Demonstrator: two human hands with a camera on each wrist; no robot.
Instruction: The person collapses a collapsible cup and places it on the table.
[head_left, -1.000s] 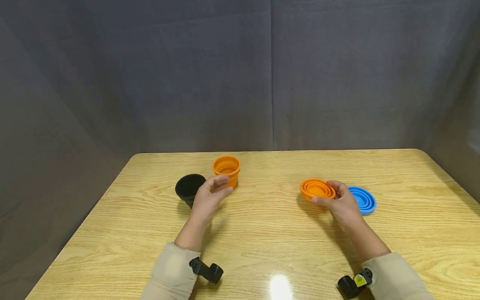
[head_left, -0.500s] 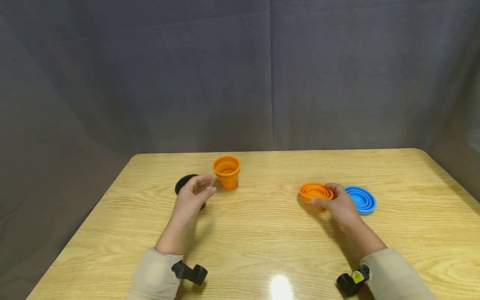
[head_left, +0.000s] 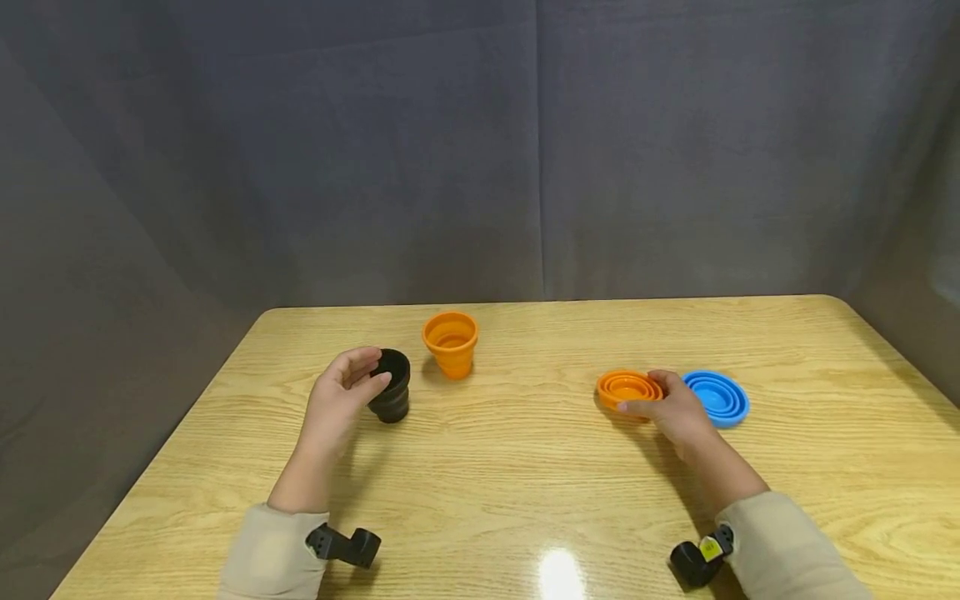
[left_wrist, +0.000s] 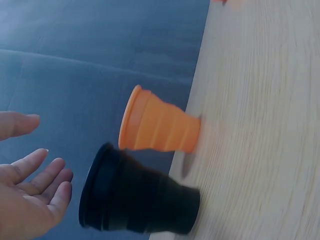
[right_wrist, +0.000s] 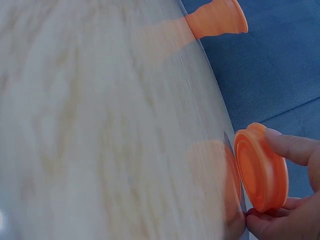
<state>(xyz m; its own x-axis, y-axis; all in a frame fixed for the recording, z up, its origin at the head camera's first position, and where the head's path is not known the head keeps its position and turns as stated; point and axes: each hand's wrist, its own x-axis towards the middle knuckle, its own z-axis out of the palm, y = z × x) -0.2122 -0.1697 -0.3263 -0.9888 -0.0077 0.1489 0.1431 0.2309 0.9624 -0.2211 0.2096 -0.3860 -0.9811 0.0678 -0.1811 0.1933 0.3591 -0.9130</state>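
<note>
My right hand [head_left: 678, 412] grips a collapsed orange folding cup [head_left: 628, 388] by its right side, thumb in front and fingers behind. In the right wrist view that flattened cup [right_wrist: 260, 167] sits very close over the table, its base towards the wood. My left hand [head_left: 341, 400] hovers by the rim of an expanded black folding cup [head_left: 393, 396], fingers loosely bent and holding nothing. From the left wrist the fingers show apart from the black cup [left_wrist: 140, 195], off its mouth. Behind it, an expanded orange folding cup [head_left: 452, 346] stands upright.
A collapsed blue folding cup [head_left: 716, 398] lies flat just right of my right hand. The wooden table [head_left: 487, 467] ends at a dark grey curtain [head_left: 405, 167] behind, with more curtain along both sides.
My left hand has moved left, from near the standing orange cup to the black cup. My right hand has lowered the collapsed orange cup slightly towards the table.
</note>
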